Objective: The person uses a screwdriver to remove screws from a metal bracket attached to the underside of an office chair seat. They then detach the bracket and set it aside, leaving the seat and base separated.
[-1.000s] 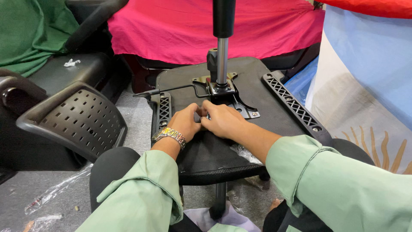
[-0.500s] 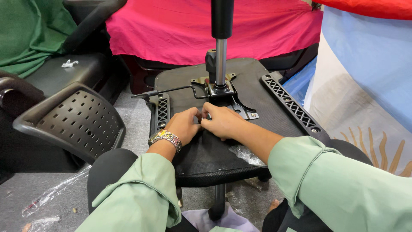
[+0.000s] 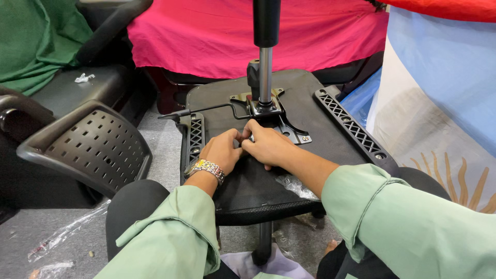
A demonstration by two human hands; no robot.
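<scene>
Nearby, both hands (image 3: 248, 147) pinch something hidden beside the mechanism plate (image 3: 268, 111); gas-lift column (image 3: 265, 72) stands behind.

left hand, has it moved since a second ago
No, barely. The left hand stays on the seat base, just below the metal plate, its fingers meeting the right hand.

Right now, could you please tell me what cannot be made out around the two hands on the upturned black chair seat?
Head view:
- Whatever small part the left hand and right hand pinch: fingers cover it.
- Near edge of the black metal mechanism plate: behind the hands.
- Top of the chrome gas-lift column: cut off by the frame.
</scene>
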